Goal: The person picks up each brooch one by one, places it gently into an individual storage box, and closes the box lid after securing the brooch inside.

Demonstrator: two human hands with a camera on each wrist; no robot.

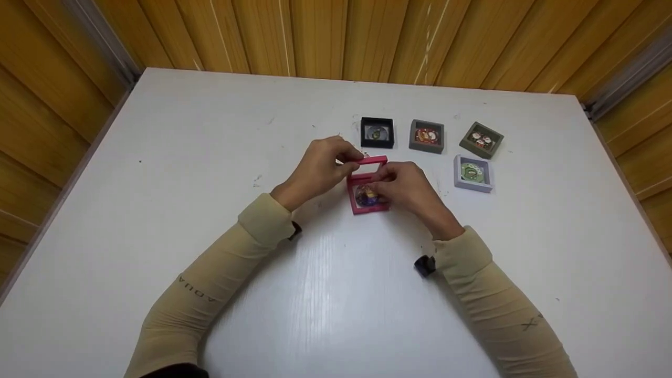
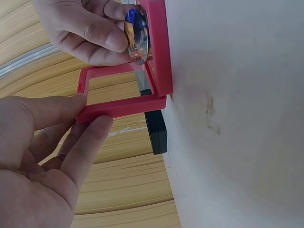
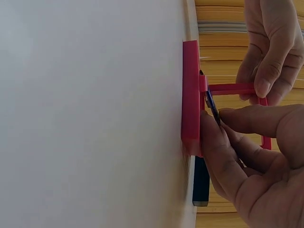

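Note:
A red hinged display frame lies on the white table with its lid raised; a clear film spans the lid's window. My left hand pinches the raised lid's corner between thumb and fingers. In my right hand is a round colourful picture disc, held by its edge between thumb and fingers. The disc is tilted over the frame's lower half, close against it in the right wrist view. Whether it touches the film there cannot be told.
Behind the red frame stands a black display frame with a disc inside. To the right are a grey frame, an olive frame and a pale lilac frame, each with a disc. Wooden panelling rises beyond the table's far edge.

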